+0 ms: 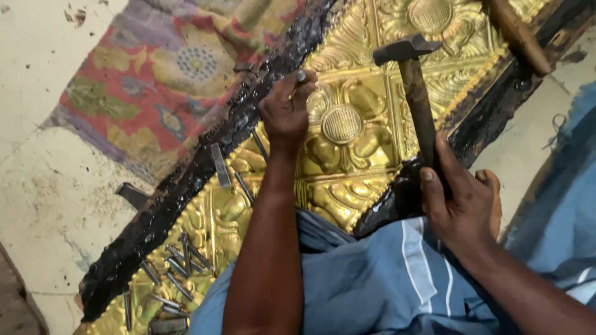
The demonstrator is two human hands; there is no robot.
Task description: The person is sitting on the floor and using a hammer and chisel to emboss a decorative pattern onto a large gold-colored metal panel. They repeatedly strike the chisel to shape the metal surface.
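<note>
Left hand (284, 111) pinching a slim steel punch (301, 77) upright on thin, dent-prone embossed brass sheet (360, 130), right hand (462, 205) clenched low on heavy-headed hammer (415, 87) handle.

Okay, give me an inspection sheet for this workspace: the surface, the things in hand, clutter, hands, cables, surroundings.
Surface: embossed golden metal sheet bedded in black pitch, on a pale floor.
Job's things: hammer raised over the sheet; small punch set upright on the relief.
Clutter: loose steel punches on the sheet's near corner, a few more along the pitch edge.
Hands: left hand pinches the punch; right hand grips the hammer handle.
Cables: nothing seen.
Surroundings: patterned cloth beyond the pitch; blue striped garment over the lap.
</note>
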